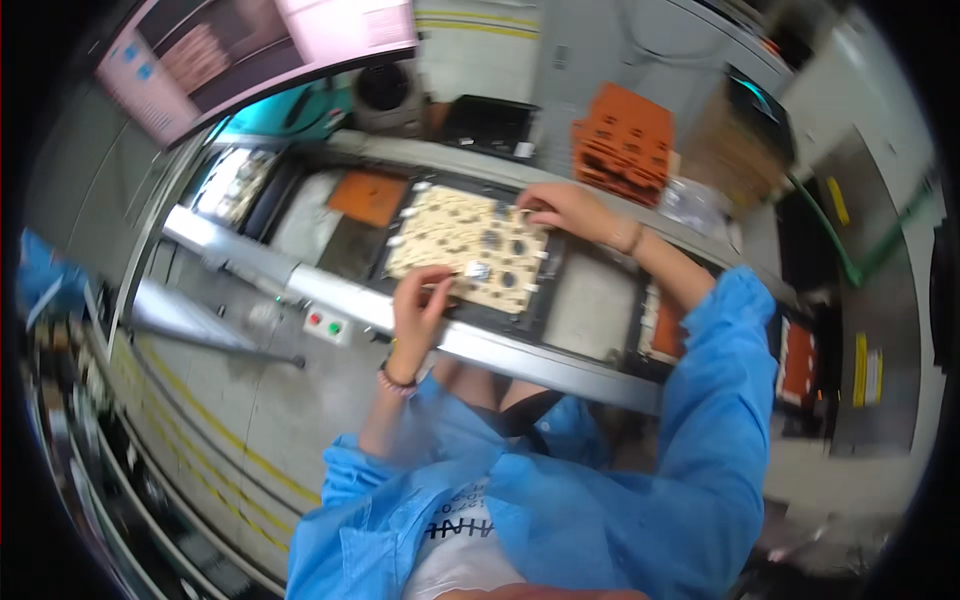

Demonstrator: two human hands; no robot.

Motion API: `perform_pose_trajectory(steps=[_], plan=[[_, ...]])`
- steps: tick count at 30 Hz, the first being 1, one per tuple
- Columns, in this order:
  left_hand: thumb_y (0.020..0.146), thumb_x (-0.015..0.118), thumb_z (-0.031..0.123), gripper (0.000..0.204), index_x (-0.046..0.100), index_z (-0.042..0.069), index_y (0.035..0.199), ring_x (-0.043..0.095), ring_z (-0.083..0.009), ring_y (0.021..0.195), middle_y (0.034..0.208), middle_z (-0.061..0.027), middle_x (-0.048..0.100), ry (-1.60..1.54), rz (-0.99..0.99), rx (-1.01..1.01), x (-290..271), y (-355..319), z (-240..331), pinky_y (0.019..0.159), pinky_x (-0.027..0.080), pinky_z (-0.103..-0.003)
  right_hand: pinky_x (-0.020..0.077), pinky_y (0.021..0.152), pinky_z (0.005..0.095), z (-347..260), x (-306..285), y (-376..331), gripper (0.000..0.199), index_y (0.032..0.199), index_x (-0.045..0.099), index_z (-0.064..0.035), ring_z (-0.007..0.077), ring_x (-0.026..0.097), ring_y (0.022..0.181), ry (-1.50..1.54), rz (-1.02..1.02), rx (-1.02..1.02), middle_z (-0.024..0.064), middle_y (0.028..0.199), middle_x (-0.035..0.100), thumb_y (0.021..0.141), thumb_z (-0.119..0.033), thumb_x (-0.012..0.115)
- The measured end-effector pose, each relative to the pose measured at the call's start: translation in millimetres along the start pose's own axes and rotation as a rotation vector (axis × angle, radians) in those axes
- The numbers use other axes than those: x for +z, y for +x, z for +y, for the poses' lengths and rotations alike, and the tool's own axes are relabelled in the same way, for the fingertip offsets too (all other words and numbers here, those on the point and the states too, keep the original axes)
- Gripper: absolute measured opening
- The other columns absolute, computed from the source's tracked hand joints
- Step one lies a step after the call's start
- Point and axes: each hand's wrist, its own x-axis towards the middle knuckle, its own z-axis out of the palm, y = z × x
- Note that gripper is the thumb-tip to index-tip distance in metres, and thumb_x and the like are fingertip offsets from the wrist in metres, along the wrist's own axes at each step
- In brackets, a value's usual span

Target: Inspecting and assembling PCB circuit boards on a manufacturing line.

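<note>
A cream-coloured panel (425, 225) with dark and silvery round spots lies in a black frame (540, 318) on the conveyor line. My left hand (420, 305) is at the panel's near edge, its thumb and forefinger drawn together in a pinch. Just right of those fingers, a bright silvery round piece (478, 271) sits on the panel. Over the far right corner my right hand (572, 210) reaches in with bent fingers, the tips close together at the panel's surface. Whatever either hand pinches is too small or hidden to make out.
Metal rails (335, 300) run along the conveyor. A button box (327, 326) hangs at the near rail. Orange plates (622, 140) are stacked behind it, beside clear plastic bags (693, 207) and a cardboard box (728, 150). A monitor (250, 50) overhangs the far left.
</note>
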Motion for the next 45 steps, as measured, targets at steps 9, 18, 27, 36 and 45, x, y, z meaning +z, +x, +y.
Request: perform_pose_trajectory(steps=[9,18,27,36,45], plan=[[0.1,0.062,0.005,0.019,0.064,0.001,0.118,0.064,-0.0097,0.087,0.108,-0.0062,0.068,0.031,-0.011,0.07,-7.2,1.4,-17.7,0.071,0.054,-0.022,0.0583,0.095,0.0245,-11.5,16.4,-22.8,0.032,0.131,0.06,0.0068,0.0175,0.068,0.111,1.106,-0.168,0.453,0.0171,0.122,0.068,0.102,-0.006,0.056],[0.096,0.067,0.002,0.015,0.068,0.002,0.111,0.063,-0.009,0.088,0.105,-0.0045,0.069,0.132,-0.173,0.105,4.9,0.1,0.6,0.07,0.05,-0.022,0.0601,0.083,0.0255,-37.4,3.7,-53.2,0.031,0.117,0.06,0.003,0.0152,0.07,0.101,0.994,-0.079,0.517,0.0151,0.122,0.07,0.102,-0.024,0.061],[0.084,0.074,0.011,0.016,0.065,0.009,0.096,0.057,-0.0269,0.086,0.085,-0.0072,0.06,0.493,-0.372,0.402,35.2,16.8,29.8,0.076,0.05,-0.037,0.0517,0.08,0.019,-37.9,-3.4,-69.1,0.023,0.119,0.064,-0.0066,0.0041,0.06,0.088,0.751,0.11,0.677,-0.001,0.102,0.066,0.101,-0.022,0.063],[0.081,0.073,0.01,0.019,0.061,0.007,0.096,0.056,-0.0266,0.086,0.088,-0.0077,0.057,0.616,-0.423,0.528,39.9,21.8,32.8,0.076,0.049,-0.036,0.0501,0.081,0.0206,-27.2,2.4,-60.1,0.02,0.116,0.063,-0.0068,0.0045,0.059,0.088,0.743,0.106,0.585,-0.0002,0.104,0.066,0.102,-0.02,0.061],[0.078,0.071,0.011,0.021,0.06,0.007,0.096,0.056,-0.0246,0.085,0.088,-0.0075,0.056,0.759,-0.427,0.631,42.6,23.1,36.5,0.076,0.049,-0.034,0.051,0.078,0.0204,-24.4,17.8,-44.6,0.014,0.114,0.06,-0.0037,0.005,0.061,0.085,0.702,0.073,0.442,0.0025,0.102,0.068,0.102,-0.012,0.059]])
